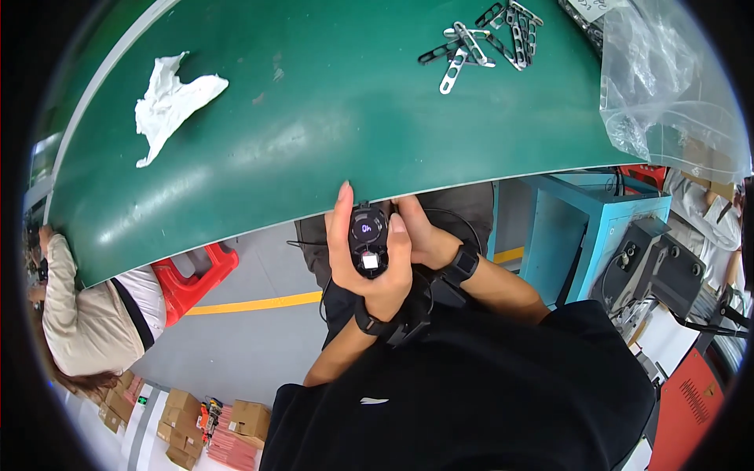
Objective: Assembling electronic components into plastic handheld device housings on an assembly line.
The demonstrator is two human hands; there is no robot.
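Note:
A black handheld device [366, 243] with a round lit display and a small bright white square below it is held upright at the table's front edge. My left hand [369, 275] wraps round its lower part, with fingers along both sides. My right hand [424, 231] is curled close against the device's right side. Its fingertips are partly hidden behind my left hand, so what they grip cannot be made out. Both wrists wear black straps, and thin black cables run beside them.
On the green table [314, 118] lie a crumpled white cloth [173, 102], several slotted metal strips [471, 47] and a clear plastic bag [667, 86]. A blue cabinet [597, 212] stands at right. At left are a red stool [192, 286] and another person [94, 314].

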